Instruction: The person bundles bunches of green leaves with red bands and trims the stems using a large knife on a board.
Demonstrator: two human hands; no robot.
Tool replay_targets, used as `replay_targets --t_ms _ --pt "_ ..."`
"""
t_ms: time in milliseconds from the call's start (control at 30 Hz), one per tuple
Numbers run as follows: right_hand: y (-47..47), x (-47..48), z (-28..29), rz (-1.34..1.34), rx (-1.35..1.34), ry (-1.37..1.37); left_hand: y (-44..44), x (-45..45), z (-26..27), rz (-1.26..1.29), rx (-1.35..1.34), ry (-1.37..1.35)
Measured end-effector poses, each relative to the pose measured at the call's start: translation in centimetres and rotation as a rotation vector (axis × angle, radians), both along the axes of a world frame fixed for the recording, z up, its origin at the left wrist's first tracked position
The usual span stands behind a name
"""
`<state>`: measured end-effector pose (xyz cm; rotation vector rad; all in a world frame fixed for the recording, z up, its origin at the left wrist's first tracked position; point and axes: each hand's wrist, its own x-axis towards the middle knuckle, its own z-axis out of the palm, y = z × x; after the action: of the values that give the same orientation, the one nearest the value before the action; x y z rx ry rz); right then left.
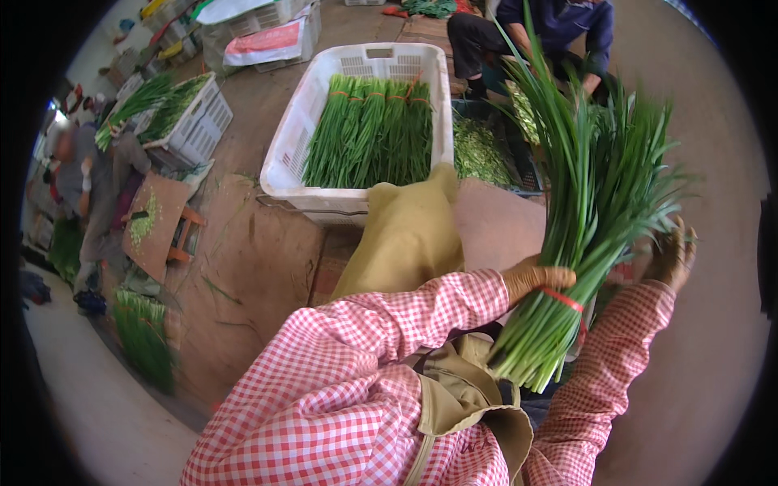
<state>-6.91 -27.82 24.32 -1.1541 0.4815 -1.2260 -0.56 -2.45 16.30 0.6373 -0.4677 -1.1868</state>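
My left hand [536, 279] grips a large bunch of garlic chives [586, 225] just above the red band [562, 299] tied around its stems. The pale cut ends point down toward my lap, and the long green leaves fan upward. My right hand [671, 255] is beside the leaves on the right, fingers apart; whether it touches the leaf tips is not plain. Ahead of me stands a white plastic crate [358, 194] holding several banded chive bundles [371, 133] laid side by side. My knee, under a khaki apron [407, 237], is against the crate's near corner.
A dark crate [529, 173] of trimmings [480, 152] sits right of the white crate, with a seated person [577, 36] behind it. At left are another worker [100, 164], a low wooden stool [158, 225], chive bundles [143, 340] on the floor and a stacked crate [188, 124].
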Motion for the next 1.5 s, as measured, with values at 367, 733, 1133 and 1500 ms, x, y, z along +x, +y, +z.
replay_targets --t_ms 367,733,1133,1500 --pt "2.1 -8.6 -22.2 0.161 0.288 0.687 16.8 25.5 5.8 0.78 0.037 0.1" --pt "8.3 -7.5 -25.8 -0.158 0.118 1.069 24.9 36.7 -6.6 0.981 0.438 0.261" --pt "9.0 -7.6 -27.1 -0.293 -0.395 1.321 7.6 35.3 -24.2 0.485 1.132 -0.344" --pt "8.6 -9.2 -28.9 -0.365 -0.583 1.43 3.4 35.4 -28.6 -0.14 1.592 -0.893"
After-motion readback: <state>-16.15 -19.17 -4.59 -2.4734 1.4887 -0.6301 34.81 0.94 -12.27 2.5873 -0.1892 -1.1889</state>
